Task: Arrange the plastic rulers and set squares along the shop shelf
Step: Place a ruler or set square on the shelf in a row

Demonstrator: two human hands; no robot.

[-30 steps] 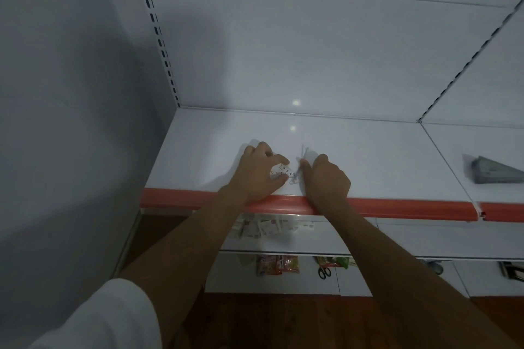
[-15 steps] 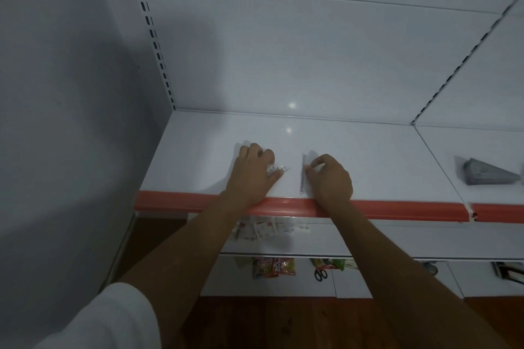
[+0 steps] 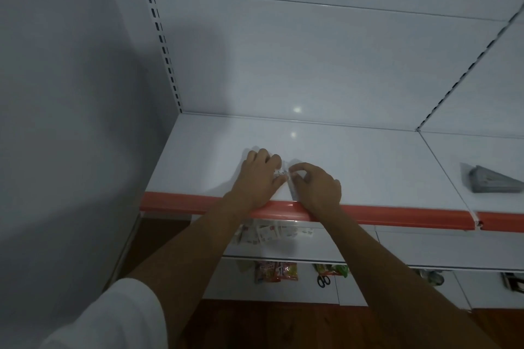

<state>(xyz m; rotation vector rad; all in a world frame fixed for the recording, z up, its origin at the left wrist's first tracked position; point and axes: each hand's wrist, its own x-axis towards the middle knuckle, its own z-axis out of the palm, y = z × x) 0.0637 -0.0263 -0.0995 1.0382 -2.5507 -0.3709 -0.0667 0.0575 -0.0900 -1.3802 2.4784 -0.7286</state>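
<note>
Two hands meet on the broad white metal shop shelf (image 3: 354, 167) with its orange front strip (image 3: 397, 214), wrists crossing that near edge. Off to the far right, on the next shelf bay, sits a grey triangular set square pack (image 3: 490, 183), well apart from both. The left hand (image 3: 259, 178) lies knuckles up, fingers curled over a small clear plastic ruler (image 3: 280, 173) showing printed marks at its fingertips. The right hand (image 3: 317, 185), just beside it, pinches thumb and forefinger on a thin clear strip (image 3: 292, 191) whose long axis runs near to far. Both pieces sit between the hands, so either one is equally close; squaring them up looks like the step in hand.
</note>
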